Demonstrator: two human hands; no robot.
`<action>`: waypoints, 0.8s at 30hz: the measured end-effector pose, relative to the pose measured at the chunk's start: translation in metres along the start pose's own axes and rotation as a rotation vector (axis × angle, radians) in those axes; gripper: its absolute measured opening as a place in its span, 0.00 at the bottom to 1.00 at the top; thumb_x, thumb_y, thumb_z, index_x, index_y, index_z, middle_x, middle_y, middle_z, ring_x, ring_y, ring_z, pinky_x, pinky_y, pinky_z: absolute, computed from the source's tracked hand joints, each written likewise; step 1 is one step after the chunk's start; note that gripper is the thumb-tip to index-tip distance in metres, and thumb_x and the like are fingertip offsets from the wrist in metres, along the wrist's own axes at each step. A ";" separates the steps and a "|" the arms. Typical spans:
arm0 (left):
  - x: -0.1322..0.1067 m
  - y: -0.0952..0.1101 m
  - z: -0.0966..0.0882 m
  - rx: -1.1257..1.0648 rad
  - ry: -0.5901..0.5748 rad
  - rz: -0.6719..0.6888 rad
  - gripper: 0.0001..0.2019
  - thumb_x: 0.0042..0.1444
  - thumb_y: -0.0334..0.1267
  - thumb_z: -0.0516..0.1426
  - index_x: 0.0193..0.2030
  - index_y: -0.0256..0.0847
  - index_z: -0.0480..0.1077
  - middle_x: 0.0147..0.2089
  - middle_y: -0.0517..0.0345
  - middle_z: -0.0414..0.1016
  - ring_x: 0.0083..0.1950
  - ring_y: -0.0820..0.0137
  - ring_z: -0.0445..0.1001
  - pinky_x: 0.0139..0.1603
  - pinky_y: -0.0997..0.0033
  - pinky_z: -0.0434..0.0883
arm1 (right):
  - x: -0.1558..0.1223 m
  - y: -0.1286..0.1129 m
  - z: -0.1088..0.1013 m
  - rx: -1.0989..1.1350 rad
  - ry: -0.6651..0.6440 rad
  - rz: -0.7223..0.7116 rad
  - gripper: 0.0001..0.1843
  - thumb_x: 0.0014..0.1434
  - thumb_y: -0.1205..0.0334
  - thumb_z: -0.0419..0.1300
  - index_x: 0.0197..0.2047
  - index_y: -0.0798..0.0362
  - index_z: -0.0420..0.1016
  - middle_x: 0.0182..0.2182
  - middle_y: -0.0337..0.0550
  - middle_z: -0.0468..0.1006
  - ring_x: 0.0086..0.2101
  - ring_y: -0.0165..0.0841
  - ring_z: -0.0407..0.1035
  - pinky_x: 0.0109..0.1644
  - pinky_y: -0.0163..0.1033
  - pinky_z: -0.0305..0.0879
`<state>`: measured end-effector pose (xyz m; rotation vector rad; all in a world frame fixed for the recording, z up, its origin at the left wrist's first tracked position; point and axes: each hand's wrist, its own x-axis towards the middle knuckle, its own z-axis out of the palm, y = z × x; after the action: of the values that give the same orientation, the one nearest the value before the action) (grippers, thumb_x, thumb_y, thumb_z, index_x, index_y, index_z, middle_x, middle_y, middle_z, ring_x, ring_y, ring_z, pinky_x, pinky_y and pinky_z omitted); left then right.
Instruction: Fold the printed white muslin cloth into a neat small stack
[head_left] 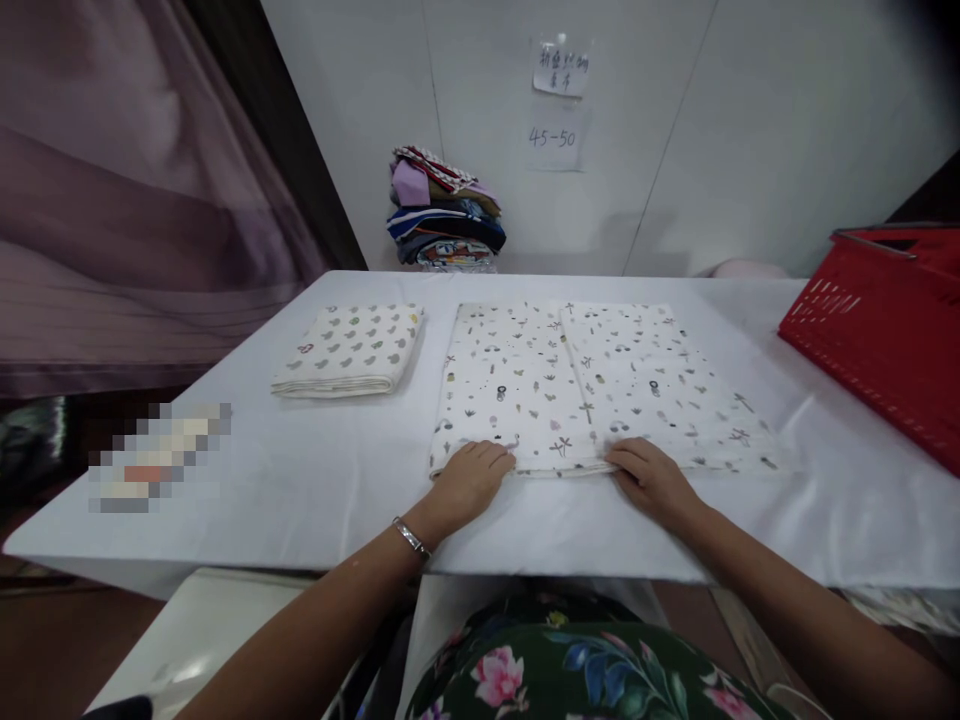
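Note:
A white cloth printed with small palms, rainbows and leaves (517, 370) lies partly folded on the table, its left part doubled over in layers and a thinner part reaching right. My left hand (474, 478) rests with its fingers flat over the near left edge of this cloth. At the near edge by the middle crease, my right hand (651, 480) has its fingers closed on the fabric; the thumb is mostly hidden. To the left sits a neatly folded white cloth with grey animal-like prints (352, 345), apart from both hands.
A white-covered table (300, 480) spreads before me. A stack of folded fabrics (446, 210) stands at its back edge by the wall. On the right is a red plastic basket (885, 340). A blurred-out item (161, 460) lies at the left, near a mauve curtain (150, 200).

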<state>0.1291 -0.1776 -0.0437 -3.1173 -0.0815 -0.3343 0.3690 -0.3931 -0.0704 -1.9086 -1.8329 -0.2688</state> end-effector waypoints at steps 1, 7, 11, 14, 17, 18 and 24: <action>0.003 0.002 -0.002 -0.001 0.013 -0.004 0.11 0.59 0.27 0.47 0.46 0.39 0.65 0.44 0.54 0.69 0.45 0.67 0.66 0.44 0.65 0.63 | 0.001 -0.001 -0.001 -0.001 0.001 0.007 0.13 0.56 0.70 0.51 0.42 0.53 0.71 0.41 0.49 0.73 0.41 0.38 0.67 0.43 0.44 0.67; 0.029 0.018 -0.007 0.020 0.008 0.071 0.11 0.58 0.25 0.46 0.44 0.40 0.63 0.40 0.56 0.68 0.41 0.68 0.65 0.39 0.66 0.62 | 0.004 -0.004 -0.002 0.004 -0.012 0.040 0.13 0.55 0.72 0.51 0.41 0.53 0.72 0.40 0.49 0.73 0.41 0.38 0.67 0.43 0.44 0.68; 0.041 0.026 -0.001 0.042 0.003 0.132 0.09 0.57 0.24 0.48 0.40 0.39 0.63 0.37 0.56 0.67 0.38 0.68 0.64 0.38 0.66 0.62 | 0.005 -0.004 -0.002 0.011 -0.020 0.056 0.14 0.55 0.71 0.51 0.41 0.52 0.72 0.40 0.48 0.73 0.41 0.38 0.67 0.43 0.44 0.68; 0.044 0.027 0.005 0.024 0.014 0.123 0.09 0.58 0.25 0.48 0.41 0.39 0.64 0.36 0.56 0.68 0.38 0.68 0.65 0.38 0.66 0.62 | 0.006 -0.005 -0.004 0.019 -0.027 0.058 0.14 0.55 0.71 0.51 0.42 0.52 0.72 0.39 0.48 0.73 0.40 0.38 0.67 0.42 0.44 0.67; 0.044 0.025 0.007 -0.040 0.011 0.082 0.08 0.57 0.26 0.49 0.41 0.40 0.64 0.36 0.57 0.69 0.38 0.68 0.66 0.39 0.67 0.63 | 0.007 -0.008 -0.006 0.010 -0.030 0.043 0.14 0.55 0.71 0.51 0.43 0.53 0.71 0.40 0.49 0.73 0.41 0.38 0.66 0.43 0.44 0.67; 0.043 0.024 0.007 -0.059 0.006 0.077 0.08 0.57 0.26 0.50 0.41 0.40 0.64 0.36 0.58 0.70 0.38 0.68 0.66 0.39 0.67 0.63 | 0.007 -0.009 -0.007 0.005 -0.032 0.034 0.15 0.56 0.71 0.50 0.44 0.53 0.71 0.40 0.49 0.73 0.41 0.38 0.66 0.43 0.44 0.67; 0.040 0.025 0.008 -0.055 0.034 0.072 0.07 0.57 0.26 0.49 0.39 0.39 0.65 0.41 0.55 0.71 0.41 0.68 0.67 0.41 0.67 0.64 | 0.008 -0.011 -0.004 -0.006 -0.026 -0.012 0.15 0.59 0.70 0.50 0.48 0.54 0.69 0.43 0.50 0.72 0.43 0.38 0.65 0.44 0.45 0.66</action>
<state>0.1715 -0.2005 -0.0429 -3.1580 0.0406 -0.3943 0.3594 -0.3879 -0.0616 -1.9141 -1.8633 -0.2541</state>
